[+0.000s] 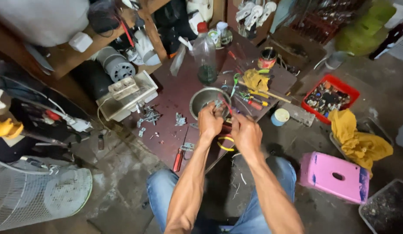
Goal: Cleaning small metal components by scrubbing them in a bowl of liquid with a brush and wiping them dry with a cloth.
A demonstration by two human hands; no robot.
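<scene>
My left hand [210, 121] and my right hand [246, 133] are held close together over the near edge of a low dark red table [175, 97]. Between the fingers of both hands sits a small grey metal part [218, 104] with a thin red wire [228, 106] running from it. A steel bowl [200, 99] stands just beyond the hands. A loop of yellow wire [225, 143] lies under my wrists. My legs in blue jeans show below.
A red-handled screwdriver [179, 159] and small metal parts [150, 116] lie on the table, with a plastic bottle [205, 54] and a yellow rag [255, 79]. A pink stool [333, 175], red tray of bits [329, 96] and fan grille [39, 195] stand around.
</scene>
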